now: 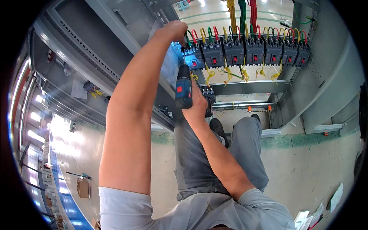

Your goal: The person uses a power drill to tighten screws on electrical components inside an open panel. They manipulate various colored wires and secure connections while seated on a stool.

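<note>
A blue-and-black cordless drill (184,92) is in my right hand (196,102), which wraps round its handle. Its long bit points up at the leftmost circuit breaker (193,57), where the drill's light makes a blue glow. My left hand (175,31) reaches over the top of that breaker, by its wire ends. The fingers curl down behind the hand, and what they hold, if anything, is hidden. A row of black circuit breakers (234,53) with red switches runs to the right. Short yellow, green and red wires (210,35) loop from their tops.
Thick yellow, green and red cable bundles (243,15) rise behind the row. Grey cabinet panels stand at left and right (326,73). Thin yellow wires (228,74) dangle under the breakers above a crossbar (249,88). A cardboard box (82,188) sits on the floor at lower left.
</note>
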